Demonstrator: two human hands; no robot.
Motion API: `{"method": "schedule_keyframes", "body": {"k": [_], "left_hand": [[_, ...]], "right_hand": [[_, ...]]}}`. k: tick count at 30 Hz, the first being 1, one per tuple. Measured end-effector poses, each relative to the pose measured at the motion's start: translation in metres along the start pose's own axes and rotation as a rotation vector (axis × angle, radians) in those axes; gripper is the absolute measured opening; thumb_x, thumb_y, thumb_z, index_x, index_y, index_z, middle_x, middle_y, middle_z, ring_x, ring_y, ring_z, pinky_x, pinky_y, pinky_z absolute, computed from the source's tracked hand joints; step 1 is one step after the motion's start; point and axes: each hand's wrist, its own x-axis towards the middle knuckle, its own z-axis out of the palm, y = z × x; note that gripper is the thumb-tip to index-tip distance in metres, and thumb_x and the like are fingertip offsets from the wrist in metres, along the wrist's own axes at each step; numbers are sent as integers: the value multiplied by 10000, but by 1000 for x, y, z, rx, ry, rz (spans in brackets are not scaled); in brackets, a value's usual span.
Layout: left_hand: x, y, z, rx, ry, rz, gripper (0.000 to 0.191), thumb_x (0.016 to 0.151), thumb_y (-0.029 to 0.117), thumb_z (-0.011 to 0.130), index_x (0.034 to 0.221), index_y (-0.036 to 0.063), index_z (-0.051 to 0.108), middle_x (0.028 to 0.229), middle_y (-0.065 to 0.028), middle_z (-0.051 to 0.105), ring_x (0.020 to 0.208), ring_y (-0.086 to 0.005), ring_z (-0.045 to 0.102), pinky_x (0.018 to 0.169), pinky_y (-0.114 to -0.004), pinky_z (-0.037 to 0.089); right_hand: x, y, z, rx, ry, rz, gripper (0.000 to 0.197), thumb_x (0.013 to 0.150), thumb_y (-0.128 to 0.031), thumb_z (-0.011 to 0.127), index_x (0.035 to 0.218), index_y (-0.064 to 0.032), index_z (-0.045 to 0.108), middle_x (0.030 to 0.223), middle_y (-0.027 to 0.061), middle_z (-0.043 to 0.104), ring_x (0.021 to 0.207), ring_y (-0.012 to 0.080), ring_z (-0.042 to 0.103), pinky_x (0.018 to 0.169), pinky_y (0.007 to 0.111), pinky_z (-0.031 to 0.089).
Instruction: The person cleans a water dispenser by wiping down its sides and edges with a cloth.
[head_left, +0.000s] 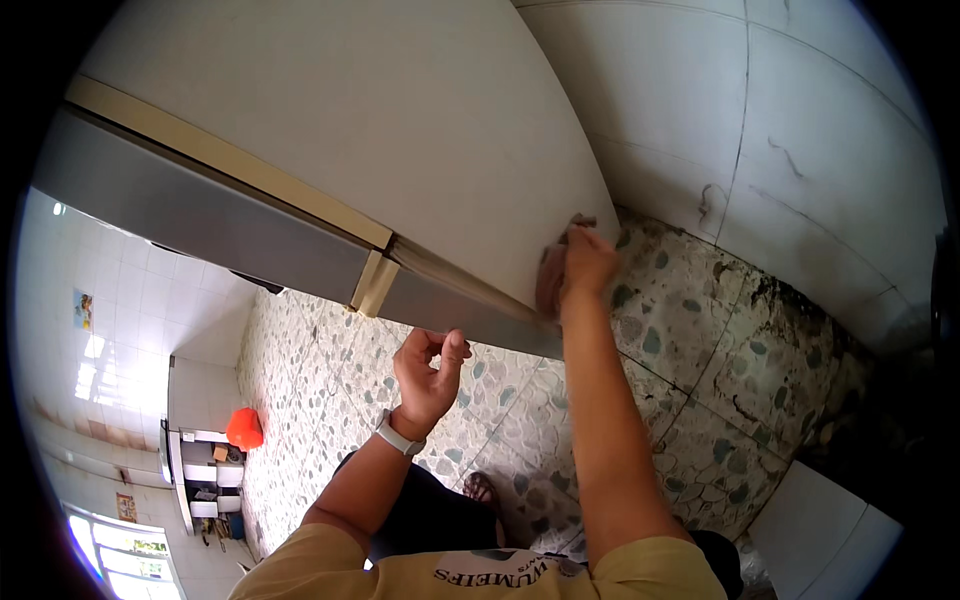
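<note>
In the head view, the white side panel of a refrigerator (375, 135) fills the upper middle. My right hand (589, 262) presses a bunched brownish cloth (552, 281) to the panel near its lower corner; hand and cloth are blurred. My left hand (429, 375), with a pale watch on its wrist, is at the outer edge of the grey lower door (465, 307). Its fingers are curled and the thumb points up. Whether it grips the door edge or only rests beside it cannot be seen. A pale gasket (442, 274) shows between lower door and body.
A grey upper door (210, 206) and a cream hinge piece (375, 283) continue to the left. White wall tiles (817, 112) stand close on the right, above a stained stone-pattern floor (675, 322). Further off are an orange-red object (244, 429) and open shelves (214, 480). A white box-like block (810, 517) sits lower right.
</note>
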Motion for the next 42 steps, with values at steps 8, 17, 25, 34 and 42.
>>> {"method": "schedule_keyframes", "body": {"k": [8, 17, 25, 34, 42], "left_hand": [[1, -1, 2, -17, 31, -2, 203, 909, 158, 589, 814, -16, 545, 695, -64, 616, 648, -104, 596, 611, -229, 485], [1, -1, 8, -19, 40, 18, 206, 910, 160, 587, 810, -13, 535, 678, -64, 614, 620, -105, 598, 594, -226, 486], [2, -4, 1, 14, 50, 19, 227, 904, 171, 599, 799, -22, 540, 679, -70, 621, 631, -108, 611, 587, -232, 490], [1, 9, -1, 114, 0, -8, 233, 891, 188, 622, 793, -17, 569, 680, -78, 637, 618, -123, 623, 579, -238, 489], [-5, 24, -11, 254, -138, 59, 164, 870, 150, 629, 901, -10, 607, 739, -109, 621, 623, -169, 608, 578, -271, 486]], "right_hand": [[-63, -65, 35, -144, -264, -269, 158, 763, -84, 673, 808, 67, 672, 679, 90, 641, 643, 130, 587, 560, 257, 451], [-47, -38, 10, -95, -206, -58, 165, 744, -87, 722, 805, 57, 670, 719, 76, 646, 620, 121, 574, 556, 245, 452], [-64, -47, 37, -127, -295, -301, 134, 758, -99, 687, 777, 32, 668, 686, 59, 633, 601, 114, 564, 570, 249, 449], [-38, 52, -53, -173, 70, 14, 118, 820, -79, 598, 822, 38, 609, 680, 65, 608, 613, 143, 583, 543, 255, 464], [-146, -87, 27, -115, -495, -142, 172, 808, -101, 688, 919, 15, 628, 825, 53, 621, 730, 114, 566, 647, 238, 459]]}}
